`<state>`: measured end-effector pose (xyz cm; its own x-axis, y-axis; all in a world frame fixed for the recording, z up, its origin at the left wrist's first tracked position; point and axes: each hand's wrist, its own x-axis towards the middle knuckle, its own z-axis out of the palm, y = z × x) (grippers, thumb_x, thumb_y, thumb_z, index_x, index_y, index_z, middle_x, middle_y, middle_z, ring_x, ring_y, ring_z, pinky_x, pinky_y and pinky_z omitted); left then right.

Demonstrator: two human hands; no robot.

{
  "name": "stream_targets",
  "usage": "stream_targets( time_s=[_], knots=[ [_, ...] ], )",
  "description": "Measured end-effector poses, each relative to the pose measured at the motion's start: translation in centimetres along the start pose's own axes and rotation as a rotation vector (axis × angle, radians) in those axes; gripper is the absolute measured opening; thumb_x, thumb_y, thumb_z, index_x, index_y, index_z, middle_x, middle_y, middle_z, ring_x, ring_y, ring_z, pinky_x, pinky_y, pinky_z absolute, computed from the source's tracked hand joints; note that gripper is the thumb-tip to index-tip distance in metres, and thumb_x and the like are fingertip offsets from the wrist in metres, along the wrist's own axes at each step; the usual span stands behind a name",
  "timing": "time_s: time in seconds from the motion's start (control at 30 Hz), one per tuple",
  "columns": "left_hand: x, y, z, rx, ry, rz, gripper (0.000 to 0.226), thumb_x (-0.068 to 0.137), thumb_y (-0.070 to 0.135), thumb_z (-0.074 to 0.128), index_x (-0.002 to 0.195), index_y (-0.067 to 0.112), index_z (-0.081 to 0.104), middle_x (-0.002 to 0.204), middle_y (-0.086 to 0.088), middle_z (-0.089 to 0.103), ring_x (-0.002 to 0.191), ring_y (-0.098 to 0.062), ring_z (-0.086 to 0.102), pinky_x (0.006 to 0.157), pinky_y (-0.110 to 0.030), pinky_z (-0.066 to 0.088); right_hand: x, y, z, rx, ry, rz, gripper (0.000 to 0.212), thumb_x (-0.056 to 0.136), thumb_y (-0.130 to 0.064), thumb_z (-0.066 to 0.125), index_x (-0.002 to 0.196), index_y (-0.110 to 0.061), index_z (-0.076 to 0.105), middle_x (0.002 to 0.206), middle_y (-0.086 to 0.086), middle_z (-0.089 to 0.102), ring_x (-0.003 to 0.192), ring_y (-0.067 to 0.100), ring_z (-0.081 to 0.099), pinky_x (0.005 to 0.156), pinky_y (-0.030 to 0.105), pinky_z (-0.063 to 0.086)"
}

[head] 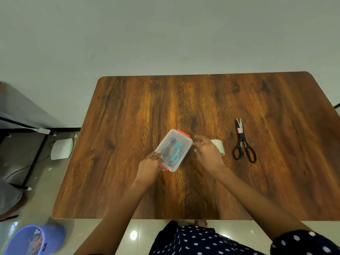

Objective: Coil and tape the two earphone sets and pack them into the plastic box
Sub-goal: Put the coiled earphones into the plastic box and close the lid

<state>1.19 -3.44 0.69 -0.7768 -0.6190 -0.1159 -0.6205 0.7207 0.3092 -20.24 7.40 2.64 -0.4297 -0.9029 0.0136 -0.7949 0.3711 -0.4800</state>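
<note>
2 hands at work: both are on the plastic box (173,150), which sits mid-desk with its lid on and 2 red clips showing, 1 at the far end and 1 at the near end.
Left hand (150,167): fingers curled against the near-left corner of the box, by the near red clip (164,167); it grips that end.
Earphones (174,151): a blue coil and something darker show through the clear lid, so both sets seem packed, though the darker one is too blurred to be sure.
Right hand (207,153): fingertips press the right edge of the box, the fingers bent loosely, gripping nothing that I can make out.
Risk at the clips: if either clip is not snapped down, the lid may lift; I cannot tell whether they are latched.
Risk of sliding: uneven pushing could skate the box across the smooth desk (202,190).
Tape roll (219,146): just behind the right hand, easily knocked.
Scissors (243,144): well right, apart from the hands.
</note>
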Motion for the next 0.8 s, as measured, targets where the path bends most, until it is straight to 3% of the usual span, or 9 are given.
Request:
stream_targets(
  time_s=[0.17, 0.33, 0.47, 0.57, 0.67, 0.8],
  knots=[
    [1.9, 3.2, 0.7, 0.085, 0.015, -0.137, 0.042, 0.093, 0.031, 0.059, 0.132, 0.018, 0.055, 0.138, 0.000, 0.054, 0.125, -0.014, 0.053, 0.104, -0.027, 0.043, -0.7, 3.1, -3.0, -0.062, -0.091, -0.017, 0.045, 0.085, -0.032, 0.068, 0.125, -0.014, 0.058, 0.141, 0.003, 0.045, 0.129, 0.023, 0.042, 0.099, 0.038, 0.044],
    [4.0, 5.1, 0.7, 0.076, 0.022, -0.171, 0.038, 0.096, 0.031, 0.054, 0.129, 0.014, 0.055, 0.128, -0.002, 0.061, 0.112, -0.016, 0.062, 0.097, -0.024, 0.047, -1.0, 5.2, -4.1, -0.164, -0.123, -0.025, 0.063, 0.077, -0.031, 0.075, 0.133, -0.015, 0.052, 0.144, 0.008, 0.044, 0.135, 0.027, 0.037, 0.110, 0.041, 0.033],
    [5.3, 5.8, 0.3, 0.058, -0.006, -0.220, 0.034, 0.095, 0.030, 0.055, 0.125, 0.013, 0.058, 0.121, -0.003, 0.065, 0.106, -0.018, 0.064, 0.095, -0.026, 0.049, -0.9, 6.1, -4.1, -0.150, -0.127, 0.056, 0.058, 0.080, -0.018, 0.067, 0.135, -0.016, 0.047, 0.135, 0.006, 0.051, 0.121, 0.028, 0.051, 0.088, 0.039, 0.049],
    [5.5, 6.0, 0.1, 0.038, -0.021, -0.241, 0.034, 0.094, 0.029, 0.057, 0.123, 0.013, 0.059, 0.118, -0.003, 0.066, 0.102, -0.019, 0.065, 0.094, -0.027, 0.049, -0.4, 6.5, -4.2, -0.066, -0.094, 0.098, 0.051, 0.077, -0.012, 0.070, 0.125, -0.013, 0.054, 0.118, 0.009, 0.059, 0.106, 0.029, 0.057, 0.077, 0.037, 0.048],
    [5.4, 5.9, 0.2, 0.035, -0.016, -0.232, 0.034, 0.094, 0.029, 0.057, 0.124, 0.014, 0.059, 0.118, -0.002, 0.065, 0.102, -0.018, 0.065, 0.095, -0.026, 0.048, 0.1, 6.6, -4.0, 0.080, -0.041, 0.164, 0.050, 0.073, -0.011, 0.076, 0.121, -0.009, 0.059, 0.114, 0.011, 0.063, 0.103, 0.028, 0.059, 0.079, 0.039, 0.050],
    [5.4, 5.8, 0.2, 0.033, -0.026, -0.223, 0.034, 0.095, 0.029, 0.055, 0.125, 0.014, 0.057, 0.119, -0.002, 0.064, 0.104, -0.017, 0.064, 0.095, -0.025, 0.048, 0.3, 7.0, -3.2, 0.392, 0.107, 0.387, 0.038, 0.076, -0.015, 0.078, 0.110, -0.003, 0.067, 0.105, 0.011, 0.069, 0.097, 0.024, 0.064, 0.085, 0.038, 0.051]
  ],
)
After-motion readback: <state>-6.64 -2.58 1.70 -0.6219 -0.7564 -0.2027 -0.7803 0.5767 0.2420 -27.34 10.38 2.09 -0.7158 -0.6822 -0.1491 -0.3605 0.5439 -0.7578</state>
